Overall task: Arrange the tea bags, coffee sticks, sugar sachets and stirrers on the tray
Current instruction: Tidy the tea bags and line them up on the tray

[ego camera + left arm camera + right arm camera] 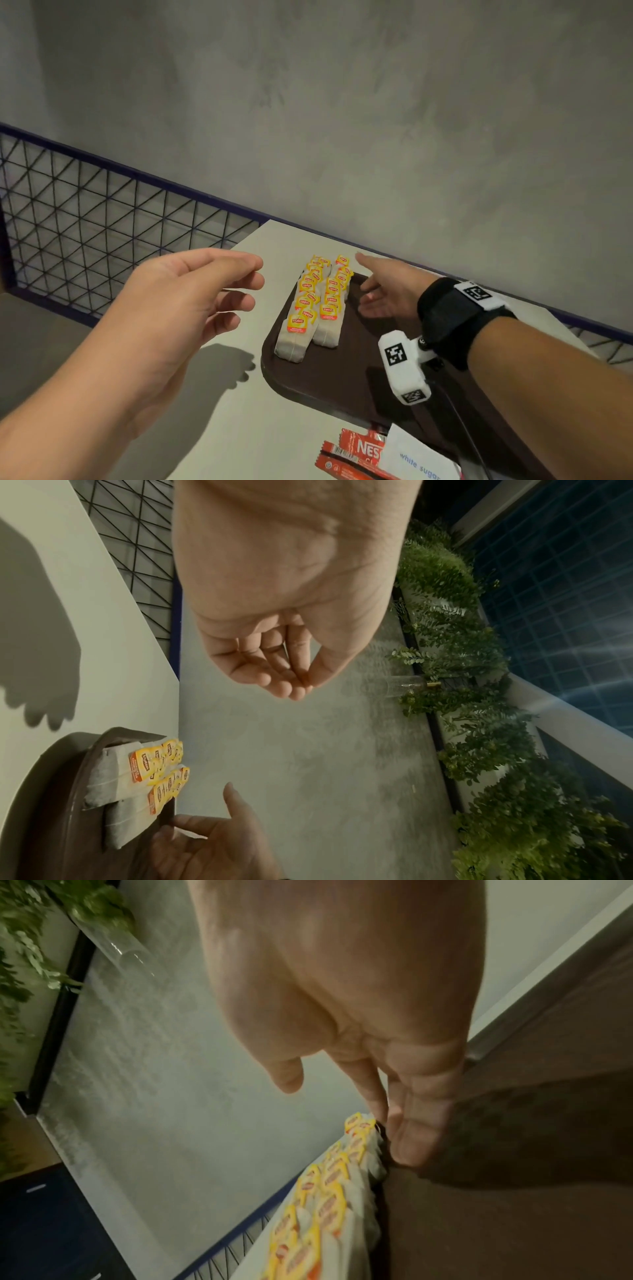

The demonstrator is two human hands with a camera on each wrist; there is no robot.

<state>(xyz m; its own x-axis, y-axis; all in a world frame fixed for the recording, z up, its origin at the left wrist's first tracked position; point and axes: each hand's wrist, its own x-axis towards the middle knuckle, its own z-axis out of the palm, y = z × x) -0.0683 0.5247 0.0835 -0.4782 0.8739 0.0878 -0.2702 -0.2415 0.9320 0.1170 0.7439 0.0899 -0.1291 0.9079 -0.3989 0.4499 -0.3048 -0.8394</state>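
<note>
Grey wall stands behind a pale table (219, 411), where red coffee sticks (356, 452) and a white sugar sachet (416, 459) lie nearest. Next comes the brown tray (342, 383) with two rows of tea bags (313, 308). Over the table, the left hand (191, 308) holds nothing, fingers loosely bent, while the right hand (387, 291) reaches flat and straight just beside the far tea bags.

The right hand (383, 291), fingers straight, has bare brown tray (346, 373) floor beneath and behind it. Directly to its left two rows of tea bags (317, 305) block the way, and the grey wall (376, 120) stands close ahead. The left hand (191, 308) hovers over bare table (219, 411), with the tray rim to its right.
</note>
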